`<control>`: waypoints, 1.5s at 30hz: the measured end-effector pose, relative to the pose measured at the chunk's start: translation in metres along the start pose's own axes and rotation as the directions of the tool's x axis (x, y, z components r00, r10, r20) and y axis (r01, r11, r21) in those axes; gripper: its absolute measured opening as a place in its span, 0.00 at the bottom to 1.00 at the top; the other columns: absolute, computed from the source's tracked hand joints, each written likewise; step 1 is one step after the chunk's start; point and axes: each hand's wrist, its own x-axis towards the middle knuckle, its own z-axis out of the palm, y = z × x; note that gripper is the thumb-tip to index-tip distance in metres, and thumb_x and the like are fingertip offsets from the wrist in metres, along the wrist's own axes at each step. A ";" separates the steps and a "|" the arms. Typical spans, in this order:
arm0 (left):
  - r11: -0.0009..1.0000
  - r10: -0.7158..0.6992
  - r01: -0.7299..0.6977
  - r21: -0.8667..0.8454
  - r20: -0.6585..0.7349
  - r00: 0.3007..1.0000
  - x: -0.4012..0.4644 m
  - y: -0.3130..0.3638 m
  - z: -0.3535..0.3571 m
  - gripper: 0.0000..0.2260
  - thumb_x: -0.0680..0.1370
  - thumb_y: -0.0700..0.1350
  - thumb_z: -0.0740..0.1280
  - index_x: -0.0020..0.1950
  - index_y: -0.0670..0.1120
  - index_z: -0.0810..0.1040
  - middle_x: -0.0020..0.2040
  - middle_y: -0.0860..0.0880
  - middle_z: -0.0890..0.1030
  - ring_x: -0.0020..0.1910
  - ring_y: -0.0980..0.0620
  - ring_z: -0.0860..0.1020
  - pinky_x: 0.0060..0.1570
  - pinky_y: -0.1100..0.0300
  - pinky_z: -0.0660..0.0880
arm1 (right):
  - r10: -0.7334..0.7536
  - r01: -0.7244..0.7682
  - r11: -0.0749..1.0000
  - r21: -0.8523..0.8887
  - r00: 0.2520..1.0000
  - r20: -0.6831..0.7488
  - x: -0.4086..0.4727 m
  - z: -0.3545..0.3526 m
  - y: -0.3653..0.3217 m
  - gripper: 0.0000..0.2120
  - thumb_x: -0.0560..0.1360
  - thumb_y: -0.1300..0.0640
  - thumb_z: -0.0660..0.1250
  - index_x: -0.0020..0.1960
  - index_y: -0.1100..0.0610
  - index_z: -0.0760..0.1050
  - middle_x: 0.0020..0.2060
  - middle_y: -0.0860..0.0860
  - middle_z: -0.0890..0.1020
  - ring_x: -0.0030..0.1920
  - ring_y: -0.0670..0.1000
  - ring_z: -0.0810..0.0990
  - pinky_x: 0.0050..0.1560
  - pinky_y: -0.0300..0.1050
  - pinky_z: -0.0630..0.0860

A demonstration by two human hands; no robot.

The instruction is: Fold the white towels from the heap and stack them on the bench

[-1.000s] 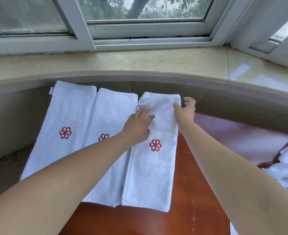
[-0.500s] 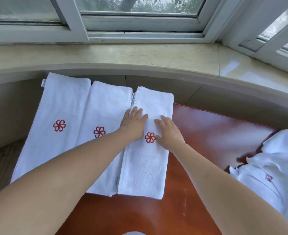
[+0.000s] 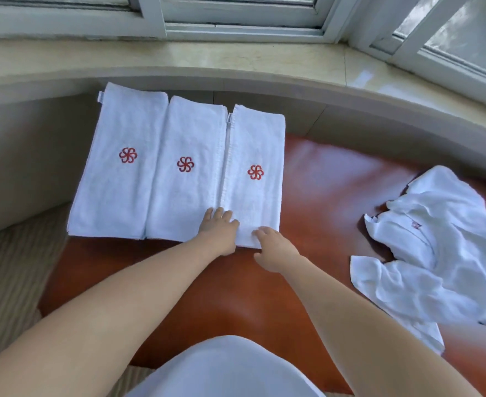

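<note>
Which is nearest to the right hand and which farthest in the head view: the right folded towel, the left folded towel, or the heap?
1. Right folded towel: under the right hand's fingertips.
2. Heap: off to the right on the bench.
3. Left folded towel: far left of the row.

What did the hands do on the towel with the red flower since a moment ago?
Both hands slid toward the person along the rightmost folded white towel, from its far end past the red flower logo to its near edge. The left hand lies flat there; the right hand touches the near corner with loose fingers. Nothing was picked up. The three folded towels stayed side by side on the brown bench; the crumpled white heap stayed put.
</note>
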 end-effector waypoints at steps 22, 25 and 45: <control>0.987 0.160 -0.154 0.048 -0.134 0.978 -0.104 0.291 0.018 0.21 0.79 0.49 0.63 0.73 0.52 0.72 0.70 0.46 0.73 0.68 0.42 0.73 0.68 0.48 0.68 | 0.199 -0.145 0.954 0.262 0.960 -0.196 -0.257 0.086 0.187 0.29 0.80 0.49 0.64 0.80 0.50 0.63 0.78 0.49 0.64 0.73 0.54 0.70 0.68 0.50 0.72; 0.984 0.178 -0.180 0.000 -0.147 0.973 -0.116 0.368 0.025 0.22 0.79 0.51 0.62 0.74 0.52 0.71 0.71 0.47 0.72 0.69 0.43 0.73 0.67 0.49 0.69 | 0.272 -0.212 0.935 0.284 0.943 -0.193 -0.313 0.103 0.253 0.29 0.80 0.49 0.65 0.79 0.51 0.64 0.77 0.51 0.66 0.74 0.55 0.70 0.68 0.50 0.71; 0.920 0.255 -0.297 -0.254 -0.189 0.948 -0.061 0.580 0.019 0.20 0.81 0.44 0.61 0.74 0.50 0.71 0.72 0.48 0.74 0.59 0.45 0.79 0.51 0.53 0.78 | 0.415 -0.287 0.794 0.536 0.900 -0.132 -0.396 0.124 0.461 0.23 0.77 0.54 0.63 0.72 0.52 0.72 0.65 0.50 0.78 0.60 0.54 0.79 0.58 0.50 0.78</control>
